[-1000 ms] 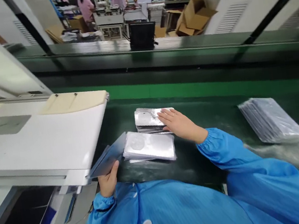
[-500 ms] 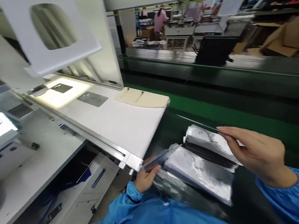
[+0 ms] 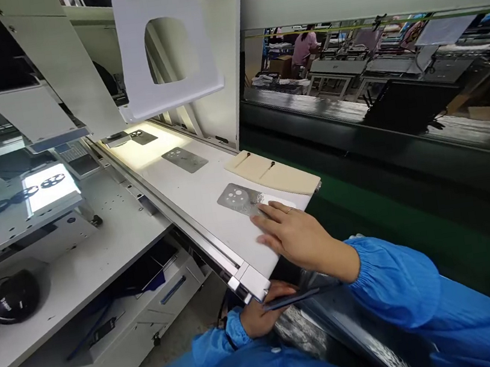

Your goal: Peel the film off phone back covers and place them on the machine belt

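A flat grey phone back cover (image 3: 237, 200) with round camera holes lies on the white conveyor belt (image 3: 203, 207). My right hand (image 3: 295, 234) rests over its near end, fingers stretched out and apart, hiding part of it. Below the belt's end, my left hand (image 3: 263, 313) is closed around a thin dark stack of phone back covers (image 3: 291, 300), seen edge-on. Another cover (image 3: 184, 160) lies farther up the belt, and a third (image 3: 143, 137) sits on the lit area. My right sleeve hides some of the stacked sheets beneath.
A cream guide plate (image 3: 273, 172) runs along the belt's right edge. A white hood (image 3: 173, 93) hangs above the belt. On the left bench are a black mouse (image 3: 13, 296) and a bright screen (image 3: 50, 185). A person in pink (image 3: 304, 47) is far behind.
My right hand has moved left from above the stacked sheets to the belt, where a cover now lies under its fingers. My left hand still holds its stack. The view has shifted left.
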### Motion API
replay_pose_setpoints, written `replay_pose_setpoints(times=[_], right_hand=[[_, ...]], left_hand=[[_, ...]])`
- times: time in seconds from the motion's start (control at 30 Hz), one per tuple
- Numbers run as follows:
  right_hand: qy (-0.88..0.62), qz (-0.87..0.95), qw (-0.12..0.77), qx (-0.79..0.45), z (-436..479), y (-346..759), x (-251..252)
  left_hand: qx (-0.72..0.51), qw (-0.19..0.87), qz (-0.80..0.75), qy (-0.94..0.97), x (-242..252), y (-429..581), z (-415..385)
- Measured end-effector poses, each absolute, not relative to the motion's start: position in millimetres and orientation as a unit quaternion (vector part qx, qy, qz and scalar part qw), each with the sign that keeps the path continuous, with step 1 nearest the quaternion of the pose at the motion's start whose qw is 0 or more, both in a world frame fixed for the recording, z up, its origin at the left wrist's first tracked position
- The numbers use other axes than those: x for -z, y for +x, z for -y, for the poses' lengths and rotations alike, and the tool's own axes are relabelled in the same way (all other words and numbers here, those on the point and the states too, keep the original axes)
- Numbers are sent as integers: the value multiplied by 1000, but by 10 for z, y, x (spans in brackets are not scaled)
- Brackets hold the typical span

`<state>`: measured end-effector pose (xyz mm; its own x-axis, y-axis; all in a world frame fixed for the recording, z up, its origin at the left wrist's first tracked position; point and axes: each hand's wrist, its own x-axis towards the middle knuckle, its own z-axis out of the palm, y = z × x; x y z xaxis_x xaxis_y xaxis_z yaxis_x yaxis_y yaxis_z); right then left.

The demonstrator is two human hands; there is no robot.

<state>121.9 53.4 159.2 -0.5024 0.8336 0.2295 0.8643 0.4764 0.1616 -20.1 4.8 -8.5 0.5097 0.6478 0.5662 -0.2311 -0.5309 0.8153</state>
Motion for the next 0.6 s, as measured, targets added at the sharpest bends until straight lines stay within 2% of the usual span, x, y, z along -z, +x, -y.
replay_pose_setpoints(times=[0.27,0.6], right_hand=[[-535,843,0,55,-590,1088,-1694],[-554,831,16,42,-731,997,-1694]], left_hand=[[-418,494,-179,741,50,-224,-46],[-398,486,-199,752,22,-261,-64]])
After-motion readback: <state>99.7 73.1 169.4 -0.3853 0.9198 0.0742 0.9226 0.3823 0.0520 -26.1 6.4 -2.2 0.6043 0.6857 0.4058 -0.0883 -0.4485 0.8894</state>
